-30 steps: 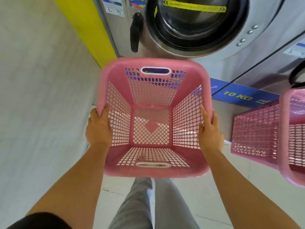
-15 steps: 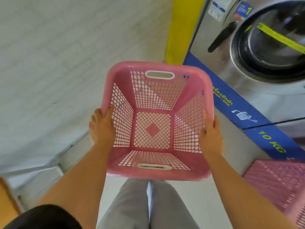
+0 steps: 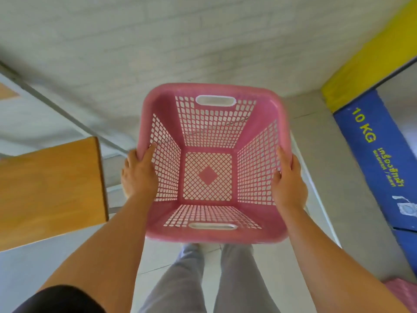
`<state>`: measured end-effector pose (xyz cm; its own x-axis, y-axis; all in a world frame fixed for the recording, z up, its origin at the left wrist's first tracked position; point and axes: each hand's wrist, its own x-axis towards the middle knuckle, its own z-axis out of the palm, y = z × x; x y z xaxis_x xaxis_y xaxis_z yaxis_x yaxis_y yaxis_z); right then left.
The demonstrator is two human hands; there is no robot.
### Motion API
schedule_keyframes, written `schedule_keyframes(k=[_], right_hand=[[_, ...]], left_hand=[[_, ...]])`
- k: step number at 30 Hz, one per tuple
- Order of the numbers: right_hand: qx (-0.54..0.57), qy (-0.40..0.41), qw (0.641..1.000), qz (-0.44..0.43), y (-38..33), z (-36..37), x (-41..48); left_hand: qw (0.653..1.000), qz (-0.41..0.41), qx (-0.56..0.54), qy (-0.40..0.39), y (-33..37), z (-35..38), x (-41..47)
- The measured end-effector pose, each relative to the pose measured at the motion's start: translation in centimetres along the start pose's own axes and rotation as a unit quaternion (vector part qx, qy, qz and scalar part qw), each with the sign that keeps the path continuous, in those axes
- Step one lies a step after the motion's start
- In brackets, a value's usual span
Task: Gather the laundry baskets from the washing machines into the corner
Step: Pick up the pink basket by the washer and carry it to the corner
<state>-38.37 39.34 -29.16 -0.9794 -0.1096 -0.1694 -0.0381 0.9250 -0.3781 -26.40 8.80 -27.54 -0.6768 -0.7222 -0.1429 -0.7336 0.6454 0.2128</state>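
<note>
I carry an empty pink plastic laundry basket (image 3: 209, 123) with lattice walls and a handle slot at each end, held level in front of my legs above the floor. My left hand (image 3: 137, 175) grips its left rim with the thumb inside. My right hand (image 3: 287, 179) grips the right rim the same way. A corner of a second pink basket (image 3: 404, 290) shows at the bottom right edge.
A white tiled wall (image 3: 135, 41) fills the view ahead. A wooden tabletop (image 3: 49, 188) juts in at the left. On the right runs the blue "10 KG" base panel (image 3: 370, 159) of a washing machine, with a yellow strip (image 3: 370, 64) above it.
The view has swung left: the washing machine door has left the frame, the wall and wooden table have come in. The basket stays in both hands.
</note>
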Motion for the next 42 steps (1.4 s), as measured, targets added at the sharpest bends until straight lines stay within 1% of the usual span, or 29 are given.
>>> schedule_keyframes(k=[6,12,18,28,31,38,42], right_hand=[[-0.003,-0.033,0.998,-0.057,-6.5,6.2,-1.4],[-0.022,-0.044,0.994,-0.097,-9.5,11.3,0.3],[-0.043,-0.052,0.991,-0.113,-9.6,15.6,3.9],[-0.047,-0.051,0.989,-0.133,-9.0,22.9,9.3],[-0.042,-0.045,0.989,-0.137,-8.8,25.0,10.2],[-0.030,-0.025,0.985,-0.165,-8.9,28.4,11.8],[-0.059,-0.030,0.983,-0.171,-9.3,28.8,12.3]], left_hand=[[0.998,-0.061,0.000,0.019,-9.5,0.0,0.5],[0.993,-0.117,-0.017,0.011,-13.8,3.1,2.1],[0.988,-0.147,-0.045,-0.004,-14.6,7.7,4.4],[0.984,-0.168,-0.053,-0.020,-15.3,15.4,8.9],[0.984,-0.172,-0.046,-0.016,-15.7,17.0,10.1],[0.989,-0.147,-0.035,0.006,-17.0,19.6,12.3],[0.986,-0.164,-0.008,-0.028,-17.2,19.9,12.6]])
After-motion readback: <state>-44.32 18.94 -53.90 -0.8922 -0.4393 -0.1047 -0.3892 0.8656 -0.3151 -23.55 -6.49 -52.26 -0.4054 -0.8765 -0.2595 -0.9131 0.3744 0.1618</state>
